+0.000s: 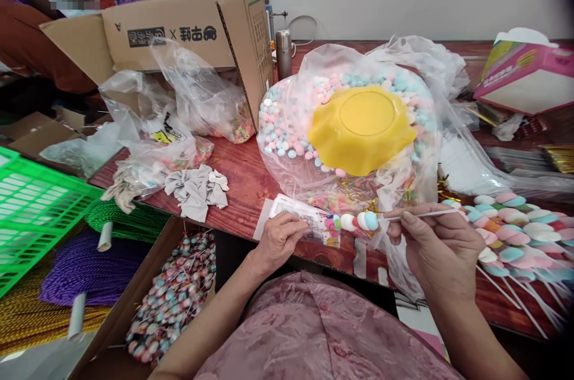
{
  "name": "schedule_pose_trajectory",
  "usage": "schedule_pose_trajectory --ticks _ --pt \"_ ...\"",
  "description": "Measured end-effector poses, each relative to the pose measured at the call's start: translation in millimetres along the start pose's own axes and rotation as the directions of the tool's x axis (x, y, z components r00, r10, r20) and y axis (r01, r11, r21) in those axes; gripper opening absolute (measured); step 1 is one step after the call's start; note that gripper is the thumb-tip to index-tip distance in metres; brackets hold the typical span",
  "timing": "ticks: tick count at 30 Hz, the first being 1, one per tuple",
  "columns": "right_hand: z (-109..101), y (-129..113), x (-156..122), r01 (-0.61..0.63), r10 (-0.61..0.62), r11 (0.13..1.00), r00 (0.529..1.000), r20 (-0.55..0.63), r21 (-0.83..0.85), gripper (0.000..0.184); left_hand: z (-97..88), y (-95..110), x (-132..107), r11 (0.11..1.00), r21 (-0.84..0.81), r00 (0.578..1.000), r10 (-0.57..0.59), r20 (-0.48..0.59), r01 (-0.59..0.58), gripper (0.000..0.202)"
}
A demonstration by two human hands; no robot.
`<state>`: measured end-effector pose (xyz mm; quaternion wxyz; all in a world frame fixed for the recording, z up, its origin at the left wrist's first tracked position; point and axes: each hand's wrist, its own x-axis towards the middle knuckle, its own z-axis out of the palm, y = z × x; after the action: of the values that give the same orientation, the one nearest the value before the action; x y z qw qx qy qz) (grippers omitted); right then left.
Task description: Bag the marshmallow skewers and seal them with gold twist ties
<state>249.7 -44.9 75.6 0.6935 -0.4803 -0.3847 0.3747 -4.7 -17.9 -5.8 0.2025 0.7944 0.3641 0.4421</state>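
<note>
My right hand (437,248) is closed in a pinch on a thin white stick (426,214) with several pastel marshmallow candies (354,222) threaded on its left end. My left hand (280,238) is closed on a printed clear wrapper (296,213), held at the candy end of the stick. Both hands hover over the front edge of the red wooden table (244,180). Behind them a big clear bag of pastel candies (291,129) holds an upturned yellow bowl (361,129).
Finished candy skewers (515,230) are piled at the right. A box of wrapped skewers (173,296) sits below left, beside a green crate (31,207) and cord spools (81,266). A cardboard box (179,33), plastic bags (179,123) and a grey rag (197,189) lie behind.
</note>
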Motion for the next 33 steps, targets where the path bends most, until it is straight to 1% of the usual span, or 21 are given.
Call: schedule_pose_trajectory --ticks 4,7,10,11,14,16,18,20,21,23,24,25,26,28,30,32,33 --pt "-5 3 0 -0.023 0.018 0.997 0.998 0.059 0.079 0.018 -2.9 1 0 0.98 -0.163 0.993 -0.116 -0.01 0.113 0.018" --pt "-9 5 -1 0.041 -0.046 0.997 0.995 0.083 0.063 0.014 -4.5 3 1 0.96 -0.233 0.987 -0.157 0.017 0.156 0.019" --pt "-8 7 -6 0.111 -0.114 0.993 0.986 0.123 0.037 0.008 -4.2 4 2 0.963 -0.22 0.988 -0.148 0.043 0.154 0.019" --pt "-7 8 -8 0.131 -0.135 0.99 0.984 0.119 0.048 0.008 -3.8 4 2 0.966 -0.211 0.989 -0.141 0.05 0.149 0.019" --pt "-4 11 -15 0.206 -0.21 0.975 0.977 0.039 0.077 0.01 -2.4 3 2 0.975 -0.178 0.99 -0.126 0.063 0.135 0.018" --pt "-4 13 -18 0.255 -0.256 0.966 0.967 0.009 0.038 0.01 -2.1 3 2 0.98 -0.153 0.99 -0.12 0.07 0.13 0.019" --pt "-5 16 -19 0.269 -0.267 0.963 0.961 0.066 -0.025 0.009 -2.6 3 2 0.982 -0.14 0.99 -0.117 0.077 0.127 0.019" --pt "-5 18 -19 0.228 -0.223 0.973 0.967 0.125 -0.028 0.008 -3.4 3 2 0.979 -0.152 0.989 -0.122 0.081 0.133 0.02" --pt "-5 19 -18 0.186 -0.185 0.983 0.974 0.129 0.004 0.008 -3.9 3 2 0.977 -0.165 0.989 -0.127 0.08 0.139 0.021" --pt "-4 22 -17 0.106 -0.113 0.991 0.991 0.077 0.082 0.008 -4.6 4 2 0.969 -0.192 0.986 -0.142 0.083 0.155 0.022" --pt "-3 23 -17 0.087 -0.092 0.991 0.995 0.044 0.102 0.008 -4.9 4 3 0.966 -0.2 0.985 -0.149 0.089 0.164 0.022" --pt "-2 25 -18 0.087 -0.089 0.991 0.996 0.024 0.1 0.009 -5.0 4 3 0.963 -0.206 0.983 -0.156 0.094 0.172 0.022" --pt "-1 27 -19 0.096 -0.099 0.992 0.995 0.027 0.083 0.009 -5.0 4 3 0.962 -0.208 0.982 -0.16 0.098 0.178 0.022" --pt "0 30 -22 0.1 -0.106 0.993 0.99 0.092 0.069 0.008 -5.0 3 3 0.961 -0.211 0.982 -0.163 0.099 0.18 0.023" --pt "0 33 -23 0.068 -0.086 0.991 0.984 0.154 0.116 0.008 -5.0 3 3 0.96 -0.216 0.982 -0.164 0.095 0.181 0.023" --pt "-2 34 -23 0.06 -0.081 0.986 0.988 0.133 0.153 0.007 -4.9 3 3 0.956 -0.226 0.981 -0.17 0.095 0.188 0.023" --pt "-3 34 -22 0.084 -0.098 0.988 0.989 0.106 0.133 0.007 -4.9 3 3 0.953 -0.233 0.98 -0.175 0.094 0.192 0.023"
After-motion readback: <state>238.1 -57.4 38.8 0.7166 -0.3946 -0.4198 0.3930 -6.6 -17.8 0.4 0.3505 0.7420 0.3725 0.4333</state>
